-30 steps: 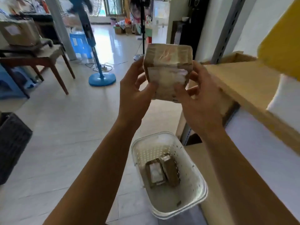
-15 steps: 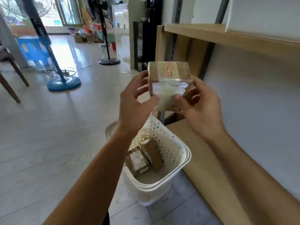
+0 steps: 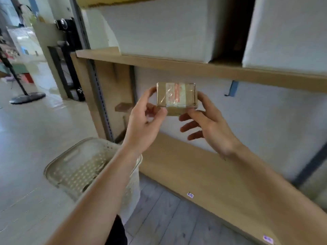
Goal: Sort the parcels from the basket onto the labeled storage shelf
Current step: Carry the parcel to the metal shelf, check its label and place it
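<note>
**Parcel held up between the shelf boards**

A small brown parcel (image 3: 176, 99), wrapped in clear tape, is held in the air in front of the shelf (image 3: 203, 69), between the upper board and the lower one, touching neither; both hands carry it, probably so its faces can be turned and read before a slot is chosen; the left hand (image 3: 144, 121) has its grip clamped on the parcel's left edge, thumb below and fingers curled behind; the right hand (image 3: 210, 124) pinches the right edge with thumb and forefinger, its other fingers spread loose beneath and touching nothing; both forearms reach forward and upward from the bottom of the view; the basket (image 3: 74, 167) stands on the floor just beside the shelf's lower board, below the left forearm, its contents blurred; small labels (image 3: 190, 195) sit on the front edge of the lower board, too small to read; white boxes (image 3: 159, 30) rest on the upper board
</note>
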The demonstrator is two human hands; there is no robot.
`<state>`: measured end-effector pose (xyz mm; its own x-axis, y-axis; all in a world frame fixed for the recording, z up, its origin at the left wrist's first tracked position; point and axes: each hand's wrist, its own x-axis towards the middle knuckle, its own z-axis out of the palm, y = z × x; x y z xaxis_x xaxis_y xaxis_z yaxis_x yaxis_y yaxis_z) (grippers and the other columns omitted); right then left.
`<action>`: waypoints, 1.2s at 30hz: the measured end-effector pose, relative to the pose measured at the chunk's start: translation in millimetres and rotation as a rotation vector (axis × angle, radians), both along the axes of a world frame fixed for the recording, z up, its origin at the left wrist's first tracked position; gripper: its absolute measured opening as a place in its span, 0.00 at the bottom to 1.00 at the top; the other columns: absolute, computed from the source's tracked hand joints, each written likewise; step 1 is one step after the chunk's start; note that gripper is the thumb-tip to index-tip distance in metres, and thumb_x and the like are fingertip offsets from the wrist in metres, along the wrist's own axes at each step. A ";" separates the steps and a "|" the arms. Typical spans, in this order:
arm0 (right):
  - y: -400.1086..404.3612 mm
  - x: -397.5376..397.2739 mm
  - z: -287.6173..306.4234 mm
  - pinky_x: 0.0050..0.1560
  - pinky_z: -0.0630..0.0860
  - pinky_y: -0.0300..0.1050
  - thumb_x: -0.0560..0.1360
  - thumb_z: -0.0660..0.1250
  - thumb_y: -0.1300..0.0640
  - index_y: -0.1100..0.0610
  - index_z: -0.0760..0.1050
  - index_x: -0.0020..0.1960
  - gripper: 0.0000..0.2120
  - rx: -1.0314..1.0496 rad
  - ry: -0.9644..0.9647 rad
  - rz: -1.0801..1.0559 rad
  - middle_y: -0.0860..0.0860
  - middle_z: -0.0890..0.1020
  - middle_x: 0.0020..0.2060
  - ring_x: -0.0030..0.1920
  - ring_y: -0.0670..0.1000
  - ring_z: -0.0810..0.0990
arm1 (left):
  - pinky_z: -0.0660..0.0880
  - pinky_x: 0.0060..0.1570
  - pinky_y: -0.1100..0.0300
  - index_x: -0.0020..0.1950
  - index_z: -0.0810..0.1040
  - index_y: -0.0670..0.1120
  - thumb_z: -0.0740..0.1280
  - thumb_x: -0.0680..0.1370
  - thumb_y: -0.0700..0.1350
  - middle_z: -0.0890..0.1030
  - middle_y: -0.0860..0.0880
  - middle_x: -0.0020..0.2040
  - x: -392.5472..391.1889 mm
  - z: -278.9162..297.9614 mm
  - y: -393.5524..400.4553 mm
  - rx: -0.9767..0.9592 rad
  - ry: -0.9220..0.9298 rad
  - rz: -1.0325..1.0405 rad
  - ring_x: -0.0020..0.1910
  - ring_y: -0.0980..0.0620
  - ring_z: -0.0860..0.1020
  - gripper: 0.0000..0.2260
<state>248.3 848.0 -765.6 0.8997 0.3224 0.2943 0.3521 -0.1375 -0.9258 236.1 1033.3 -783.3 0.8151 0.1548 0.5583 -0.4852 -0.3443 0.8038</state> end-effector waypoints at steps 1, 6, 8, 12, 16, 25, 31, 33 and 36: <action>-24.5 -8.0 -0.7 0.45 0.84 0.50 0.85 0.58 0.53 0.42 0.62 0.77 0.21 0.003 0.018 -0.049 0.56 0.84 0.52 0.49 0.57 0.86 | 0.82 0.54 0.46 0.74 0.70 0.55 0.66 0.81 0.41 0.83 0.43 0.55 0.5 1.2 -22.1 -0.087 0.063 -0.124 0.55 0.46 0.83 0.23; -124.3 -36.8 -7.6 0.43 0.83 0.48 0.85 0.50 0.61 0.37 0.64 0.72 0.24 0.082 0.059 -0.253 0.58 0.82 0.57 0.52 0.61 0.85 | 0.78 0.54 0.49 0.68 0.73 0.61 0.55 0.80 0.33 0.80 0.40 0.54 -4.8 -1.8 -121.1 -0.397 0.330 -0.582 0.56 0.44 0.80 0.26; -151.5 -39.9 -12.4 0.45 0.82 0.49 0.84 0.50 0.63 0.37 0.66 0.70 0.24 0.089 0.049 -0.301 0.58 0.81 0.58 0.53 0.62 0.84 | 0.76 0.51 0.48 0.66 0.75 0.59 0.55 0.79 0.38 0.80 0.43 0.51 -1.3 -6.2 -148.0 -0.483 0.396 -0.672 0.53 0.45 0.79 0.23; -182.4 -45.1 -41.4 0.49 0.83 0.51 0.80 0.52 0.62 0.44 0.71 0.67 0.22 0.124 0.101 -0.304 0.54 0.80 0.56 0.51 0.56 0.81 | 0.75 0.48 0.50 0.56 0.73 0.54 0.58 0.84 0.51 0.79 0.46 0.50 9.8 -27.3 -180.3 -0.520 0.501 -0.707 0.50 0.46 0.77 0.05; -193.6 -37.8 -59.3 0.54 0.84 0.50 0.84 0.60 0.60 0.40 0.66 0.66 0.18 0.066 0.171 -0.351 0.51 0.81 0.57 0.52 0.49 0.85 | 0.75 0.47 0.53 0.53 0.71 0.55 0.64 0.83 0.38 0.82 0.47 0.45 27.6 -53.9 -201.1 -0.322 0.484 -0.617 0.48 0.47 0.80 0.11; -211.3 -23.4 -78.0 0.49 0.83 0.50 0.72 0.72 0.70 0.55 0.81 0.53 0.14 0.182 0.022 -0.670 0.50 0.87 0.47 0.48 0.52 0.86 | 0.74 0.64 0.39 0.73 0.61 0.66 0.74 0.73 0.45 0.86 0.48 0.59 52.1 -60.9 -208.2 -0.274 0.600 -0.821 0.61 0.42 0.82 0.34; -213.9 -20.8 -89.1 0.54 0.82 0.62 0.67 0.77 0.69 0.57 0.77 0.61 0.25 0.193 -0.159 -0.572 0.55 0.85 0.56 0.57 0.55 0.84 | 0.81 0.56 0.47 0.67 0.73 0.53 0.72 0.76 0.43 0.84 0.41 0.58 57.4 -62.2 -198.1 -0.550 0.661 -0.866 0.52 0.43 0.84 0.21; -212.6 -18.2 -90.5 0.52 0.82 0.56 0.67 0.79 0.68 0.58 0.77 0.60 0.24 0.376 -0.111 -0.472 0.57 0.85 0.56 0.55 0.54 0.84 | 0.81 0.56 0.46 0.64 0.74 0.52 0.76 0.72 0.48 0.84 0.43 0.56 57.4 -61.4 -193.0 -0.687 0.615 -0.896 0.52 0.43 0.83 0.22; -203.6 -10.3 -93.8 0.56 0.79 0.52 0.68 0.80 0.53 0.56 0.80 0.60 0.23 0.436 -0.013 -0.419 0.55 0.84 0.59 0.58 0.53 0.83 | 0.80 0.58 0.44 0.60 0.74 0.52 0.74 0.73 0.42 0.83 0.42 0.54 60.3 -62.9 -188.6 -0.746 0.528 -0.845 0.52 0.41 0.82 0.18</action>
